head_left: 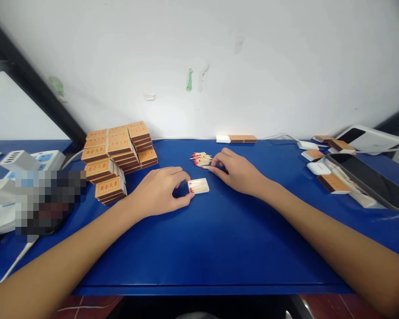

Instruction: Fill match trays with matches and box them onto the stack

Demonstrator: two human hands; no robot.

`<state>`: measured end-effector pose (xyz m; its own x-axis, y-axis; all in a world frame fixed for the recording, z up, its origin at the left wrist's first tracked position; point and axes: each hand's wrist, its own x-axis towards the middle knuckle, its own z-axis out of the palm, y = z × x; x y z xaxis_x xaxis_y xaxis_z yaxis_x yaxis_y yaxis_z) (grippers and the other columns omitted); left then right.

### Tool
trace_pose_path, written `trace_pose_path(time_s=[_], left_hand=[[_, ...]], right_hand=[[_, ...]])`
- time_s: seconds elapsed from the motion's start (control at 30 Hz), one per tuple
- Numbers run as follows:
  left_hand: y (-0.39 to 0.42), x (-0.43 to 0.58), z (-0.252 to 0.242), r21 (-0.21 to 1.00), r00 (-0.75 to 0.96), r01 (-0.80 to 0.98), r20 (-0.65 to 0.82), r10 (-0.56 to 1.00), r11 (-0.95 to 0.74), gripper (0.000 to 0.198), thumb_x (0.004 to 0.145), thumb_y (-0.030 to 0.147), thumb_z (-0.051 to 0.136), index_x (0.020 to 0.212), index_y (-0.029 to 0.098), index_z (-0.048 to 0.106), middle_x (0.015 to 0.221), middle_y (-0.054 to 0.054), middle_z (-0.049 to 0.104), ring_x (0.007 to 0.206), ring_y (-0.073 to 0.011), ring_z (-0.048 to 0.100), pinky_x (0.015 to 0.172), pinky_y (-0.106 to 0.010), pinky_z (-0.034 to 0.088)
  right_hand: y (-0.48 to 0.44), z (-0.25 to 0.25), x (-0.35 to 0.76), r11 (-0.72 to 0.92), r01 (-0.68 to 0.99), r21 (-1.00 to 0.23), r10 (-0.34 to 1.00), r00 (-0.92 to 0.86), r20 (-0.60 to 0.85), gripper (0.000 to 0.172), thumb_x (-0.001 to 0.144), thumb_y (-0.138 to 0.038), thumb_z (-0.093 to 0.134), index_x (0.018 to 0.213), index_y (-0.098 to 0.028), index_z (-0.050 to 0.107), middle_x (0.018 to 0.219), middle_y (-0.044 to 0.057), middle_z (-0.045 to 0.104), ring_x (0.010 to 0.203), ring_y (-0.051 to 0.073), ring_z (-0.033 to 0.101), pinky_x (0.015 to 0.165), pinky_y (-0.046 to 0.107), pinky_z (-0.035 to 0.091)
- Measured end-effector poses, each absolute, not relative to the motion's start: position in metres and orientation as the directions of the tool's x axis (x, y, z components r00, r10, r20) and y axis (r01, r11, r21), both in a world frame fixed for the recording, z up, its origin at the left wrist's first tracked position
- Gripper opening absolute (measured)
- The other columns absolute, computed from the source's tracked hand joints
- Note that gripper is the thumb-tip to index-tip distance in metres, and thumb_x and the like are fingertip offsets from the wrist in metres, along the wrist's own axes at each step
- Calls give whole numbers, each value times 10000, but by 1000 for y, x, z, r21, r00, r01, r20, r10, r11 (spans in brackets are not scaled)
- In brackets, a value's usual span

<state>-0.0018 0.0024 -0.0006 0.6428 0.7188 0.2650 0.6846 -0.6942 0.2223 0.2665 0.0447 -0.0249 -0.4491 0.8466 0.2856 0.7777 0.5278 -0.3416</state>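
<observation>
Here, the blue tabletop [199,248] spreads on every side of the white matchbox tray [203,191]. Left of that tray and farther back stands the stack of safety-match boxes [116,146], brown striking strips showing along their sides. The left hand [161,190] sits just left of the tray, its grip narrow: thumb and index finger bracket the tray's left end, touching it. The right hand [232,170] is beyond the tray and to its right, thumb and index nearly together at the near edge of the match pile [200,158]; whether a stick is caught between them I cannot tell. The pile lies loose behind the tray, many red heads pointing left. Inside the tray, a few matches [197,188] lie lengthwise, heads at its left end. To do this well, I would pinch one stick lightly by its plain end, draw it clear without scattering its neighbours, and press the tray only enough to steady it, since its thin walls probably bend easily.
</observation>
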Motion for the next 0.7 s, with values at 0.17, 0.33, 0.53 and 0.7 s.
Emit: trace_pose_path(time_s=[0.17, 0.33, 0.53, 0.7], left_hand=[[2, -2, -1, 228, 642, 680, 275, 716, -697, 235, 918, 387, 674, 1068, 213, 721, 841, -2, 654, 752, -167, 618, 642, -295, 409], [3, -2, -1, 218, 639, 686, 276, 718, -694, 221, 915, 380, 673, 1045, 207, 717, 832, 2, 647, 749, -166, 611, 644, -301, 413], [3, -2, -3, 226, 634, 687, 279, 721, -691, 233, 909, 383, 683, 1056, 206, 714, 848, 0, 657, 756, -166, 623, 638, -294, 408], [3, -3, -2, 233, 637, 686, 268, 723, -690, 223, 910, 384, 685, 1050, 213, 713, 844, 3, 655, 754, -163, 622, 637, -285, 406]], right_hand=[[48, -25, 268, 512, 782, -355, 859, -453, 240, 107, 1018, -264, 573, 950, -201, 625, 980, 51, 589, 768, 181, 570, 718, 328, 438], [37, -16, 264, 567, 705, -426, 824, -486, 293, 118, 1041, -273, 551, 965, -211, 617, 980, 43, 581, 779, 173, 567, 711, 310, 433], [5, -3, 243, 622, 668, -409, 777, -592, 214, 116, 1054, -245, 535, 975, -216, 615, 1057, 59, 616, 824, 176, 595, 702, 301, 427], [9, -9, 244, 626, 668, -402, 777, -575, 254, 72, 1041, -251, 574, 1004, -213, 623, 1038, 47, 625, 792, 165, 580, 680, 295, 410]])
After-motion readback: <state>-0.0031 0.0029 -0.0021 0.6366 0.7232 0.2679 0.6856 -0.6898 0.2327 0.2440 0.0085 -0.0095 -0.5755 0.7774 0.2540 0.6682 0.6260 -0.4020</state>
